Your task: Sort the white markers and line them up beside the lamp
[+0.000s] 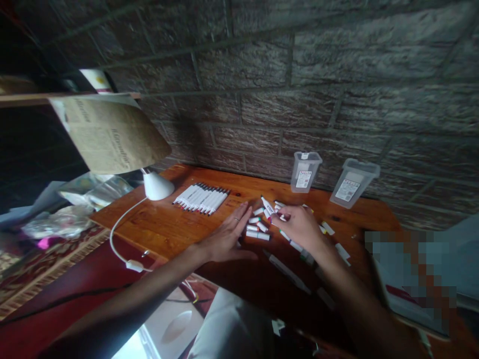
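My right hand (299, 227) is closed, its thumb and fingers pinching a white marker (267, 204) with a dark tip that points up and left. My left hand (226, 239) lies flat on the wooden table (157, 225), fingers stretched out, a ring on one of them. Just right of its fingers are white marker caps (257, 235) and short white pieces with coloured ends. More loose markers lie under and beyond my right hand, partly hidden by it. Left of both hands, several white markers (202, 198) lie side by side in a neat row.
Two clear plastic boxes (307, 172) with labels stand at the back by the brick wall (262, 109). A lamp (159, 185) with a paper shade stands at the left, its white cord hanging over the edge. A tablet-like object (411, 299), partly blurred out, lies at the right.
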Demonstrator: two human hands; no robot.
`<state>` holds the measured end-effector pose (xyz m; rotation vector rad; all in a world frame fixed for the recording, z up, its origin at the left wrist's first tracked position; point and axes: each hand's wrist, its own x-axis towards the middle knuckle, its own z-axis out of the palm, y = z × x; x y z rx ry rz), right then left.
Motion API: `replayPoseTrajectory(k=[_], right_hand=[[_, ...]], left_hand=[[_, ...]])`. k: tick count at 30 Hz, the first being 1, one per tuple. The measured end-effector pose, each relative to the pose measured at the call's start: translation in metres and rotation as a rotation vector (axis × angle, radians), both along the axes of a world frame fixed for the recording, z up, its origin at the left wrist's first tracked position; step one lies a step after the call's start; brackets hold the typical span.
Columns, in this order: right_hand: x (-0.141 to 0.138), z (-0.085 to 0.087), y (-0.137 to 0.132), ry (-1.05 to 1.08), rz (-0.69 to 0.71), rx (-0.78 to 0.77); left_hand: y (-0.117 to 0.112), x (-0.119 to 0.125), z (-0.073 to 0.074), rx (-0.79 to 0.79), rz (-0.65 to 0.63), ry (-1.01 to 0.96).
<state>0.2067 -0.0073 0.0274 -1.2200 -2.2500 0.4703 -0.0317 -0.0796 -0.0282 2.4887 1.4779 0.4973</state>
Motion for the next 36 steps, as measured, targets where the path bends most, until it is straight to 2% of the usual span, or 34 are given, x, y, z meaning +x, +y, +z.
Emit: replayPoseTrajectory(k=[6, 10, 13, 16, 20, 22, 24, 29, 36], right_hand=[[0.006, -0.001, 0.016, 0.545, -0.013, -0.15], [0.004, -0.001, 0.017, 0.713, -0.001, -0.215], [0.004, 0.001, 0.018, 0.754, 0.012, -0.218], [0.006, -0.002, 0.021, 0.725, -0.002, -0.187], [0.007, -0.01, 0.022, 0.574, 0.026, -0.031], [0.007, -0.012, 0.019, 0.426, 0.063, 0.108], [0.006, -0.011, 0.015, 0.28, 0.118, 0.239], [0.006, -0.006, 0.009, 0.065, 0.253, 0.395], [0.005, -0.004, 0.007, 0.019, 0.301, 0.445]], left_hand=[[0.04, 0.029, -0.002, -0.036, -0.051, -0.002], [0.058, 0.052, 0.002, 0.002, -0.097, -0.067], [0.062, 0.056, 0.009, 0.031, -0.086, -0.159], [0.063, 0.046, 0.016, 0.067, 0.043, -0.365], [0.068, 0.03, 0.023, 0.053, 0.308, -0.856], [0.072, 0.024, 0.024, -0.051, 0.345, -1.054], [0.074, 0.021, 0.025, -0.164, 0.318, -1.161], [0.071, 0.018, 0.028, -0.305, 0.304, -1.2], [0.059, 0.02, 0.036, -0.56, 0.061, -1.009]])
